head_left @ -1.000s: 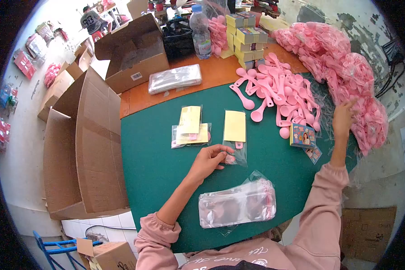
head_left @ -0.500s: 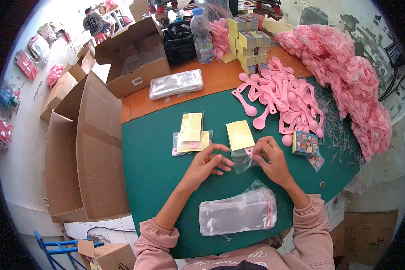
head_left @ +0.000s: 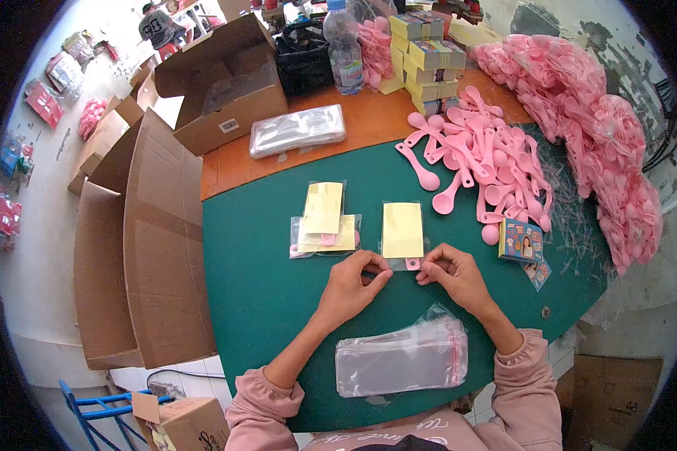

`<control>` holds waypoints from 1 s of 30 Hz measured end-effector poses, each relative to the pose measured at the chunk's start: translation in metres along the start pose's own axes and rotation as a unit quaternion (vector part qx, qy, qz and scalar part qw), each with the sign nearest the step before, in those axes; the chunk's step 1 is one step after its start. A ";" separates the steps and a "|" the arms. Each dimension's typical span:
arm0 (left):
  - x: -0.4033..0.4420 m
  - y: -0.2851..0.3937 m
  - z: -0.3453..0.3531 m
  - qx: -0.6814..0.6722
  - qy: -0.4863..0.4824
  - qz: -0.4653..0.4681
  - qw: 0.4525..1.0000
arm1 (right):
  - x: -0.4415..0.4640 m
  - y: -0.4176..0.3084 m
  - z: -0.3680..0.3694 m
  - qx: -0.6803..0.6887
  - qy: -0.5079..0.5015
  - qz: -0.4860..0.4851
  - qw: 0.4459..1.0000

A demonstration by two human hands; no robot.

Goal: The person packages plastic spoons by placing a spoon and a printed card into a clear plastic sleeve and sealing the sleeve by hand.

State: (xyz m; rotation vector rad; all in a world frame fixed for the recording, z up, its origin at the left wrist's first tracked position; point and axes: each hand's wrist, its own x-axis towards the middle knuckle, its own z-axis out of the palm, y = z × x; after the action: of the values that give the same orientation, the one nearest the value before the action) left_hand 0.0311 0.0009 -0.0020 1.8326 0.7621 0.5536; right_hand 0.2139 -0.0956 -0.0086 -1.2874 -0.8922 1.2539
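The clear packet (head_left: 402, 229), with its yellow card and a pink spoon handle (head_left: 412, 264) showing below the card, lay flat at the middle of the green-topped surface (head_left: 263, 301). The left hand (head_left: 351, 286) and right hand (head_left: 455, 279) met its lower corners, probably to keep that end straight and steady. In each grip, thumb and forefinger were close together; I could not tell whether they had the thin film pinched.

A stack of clear bags (head_left: 395, 364) sat by the near edge, presumably there for short reach. Filled packets (head_left: 323, 207) overlapped toward the left edge, seemingly set apart from the loose things. Loose pink spoons (head_left: 496, 161) were heaped toward the far right corner, with printed cards (head_left: 520, 240) just in front, perhaps so the right hand could reach both.

Bagged spoons (head_left: 609, 143) sprawled along the right edge. On the orange strip at the far edge stood bundled cards (head_left: 432, 68), a water bottle (head_left: 344, 52) and another pile of clear bags (head_left: 297, 131). Open cardboard boxes (head_left: 162, 240) crowded the left edge; beyond, a person (head_left: 158, 28) in a dark top sat across the room.
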 end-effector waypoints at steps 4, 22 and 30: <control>0.000 -0.004 0.002 -0.031 0.003 -0.059 0.998 | 0.000 -0.004 0.009 -0.022 0.058 0.016 0.998; 0.000 -0.010 0.009 -0.137 0.021 -0.076 0.987 | -0.002 -0.006 0.018 -0.075 0.091 -0.020 0.993; -0.001 -0.005 0.001 -0.004 -0.049 -0.029 0.998 | -0.002 -0.003 0.014 -0.112 0.083 -0.032 0.990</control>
State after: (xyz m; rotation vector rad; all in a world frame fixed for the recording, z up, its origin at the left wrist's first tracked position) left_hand 0.0300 0.0008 -0.0075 1.8113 0.7425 0.4251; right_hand 0.2003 -0.0949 -0.0039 -1.5054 -0.9667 1.0023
